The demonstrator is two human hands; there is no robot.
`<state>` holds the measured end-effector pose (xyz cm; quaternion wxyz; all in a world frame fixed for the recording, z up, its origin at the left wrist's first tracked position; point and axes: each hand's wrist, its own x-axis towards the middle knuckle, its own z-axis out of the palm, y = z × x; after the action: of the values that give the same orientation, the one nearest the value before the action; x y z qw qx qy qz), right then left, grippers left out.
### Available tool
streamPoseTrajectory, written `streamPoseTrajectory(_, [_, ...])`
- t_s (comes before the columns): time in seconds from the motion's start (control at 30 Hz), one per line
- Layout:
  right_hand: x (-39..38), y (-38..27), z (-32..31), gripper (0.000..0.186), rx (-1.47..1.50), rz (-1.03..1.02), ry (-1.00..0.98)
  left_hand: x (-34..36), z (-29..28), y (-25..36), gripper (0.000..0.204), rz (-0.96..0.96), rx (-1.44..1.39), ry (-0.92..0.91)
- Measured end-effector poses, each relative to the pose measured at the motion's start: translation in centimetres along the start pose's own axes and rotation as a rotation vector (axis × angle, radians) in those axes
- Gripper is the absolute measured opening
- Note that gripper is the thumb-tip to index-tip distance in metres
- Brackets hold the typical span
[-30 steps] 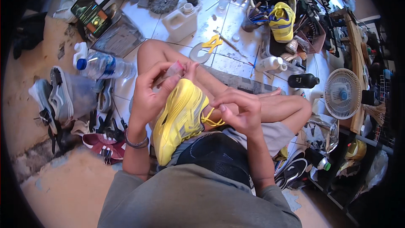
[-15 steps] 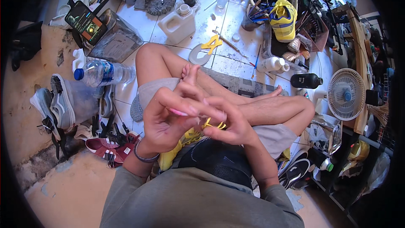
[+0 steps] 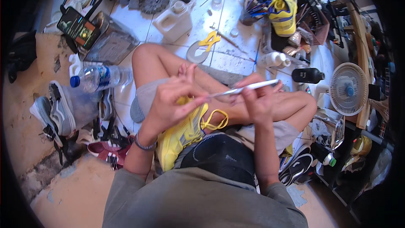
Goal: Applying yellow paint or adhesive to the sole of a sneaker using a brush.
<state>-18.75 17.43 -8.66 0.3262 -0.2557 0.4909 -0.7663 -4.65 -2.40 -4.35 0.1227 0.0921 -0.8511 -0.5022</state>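
Observation:
A yellow sneaker point(image 3: 181, 133) lies in my lap, its yellow lace point(image 3: 213, 120) looped out to the right. My left hand point(image 3: 171, 103) sits over the top of the shoe, fingers curled, pinching the near end of a thin white stick-like tool point(image 3: 247, 88). My right hand point(image 3: 259, 99) grips the same tool further along and holds it almost level above my crossed legs. What the tool's tip looks like is too small to tell.
A second yellow sneaker point(image 3: 283, 13) stands at the back among tools. A white jug point(image 3: 173, 19), a water bottle point(image 3: 99, 77), a phone point(image 3: 78, 27), a small fan point(image 3: 348, 88), a black bottle point(image 3: 307, 75) and several shoes point(image 3: 63, 107) surround me on the tiled floor.
My hands were interlocked over the shoe; now my right hand has drawn out to the right, and the white tool shows stretched between both hands. The sneaker is more exposed.

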Motion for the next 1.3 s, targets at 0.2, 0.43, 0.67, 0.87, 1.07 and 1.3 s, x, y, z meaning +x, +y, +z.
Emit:
streamPoseTrajectory(0.2, [0.9,1.1,-3.6,0.013,0.174,-0.047,0.165,-1.8,-2.9,-7.5,0.014,-0.248,-0.294,0.182])
streamPoseTrajectory(0.43, [0.4,4.6,-4.5,0.016,0.150,0.146,0.289,-3.5,-0.6,-7.9,0.026,-0.097,0.289,0.012])
streamPoseTrajectory(0.67, [1.6,8.3,-6.8,0.014,-0.208,0.265,0.352,-3.5,-0.8,-7.8,0.026,-0.133,0.179,-0.094])
streamPoseTrajectory(0.87, [1.9,10.9,-7.3,0.014,-0.670,0.293,0.173,-3.1,1.4,-6.6,0.023,-0.105,-0.119,-0.149])
streamPoseTrajectory(1.07, [2.2,10.7,-7.4,0.015,-0.613,0.324,0.222,-1.1,-0.7,-8.5,0.009,-0.103,-0.081,0.003])
streamPoseTrajectory(1.3, [5.2,9.0,-6.1,0.022,-0.570,0.208,0.265,10.2,-5.4,-11.9,0.025,-0.029,0.278,0.537])
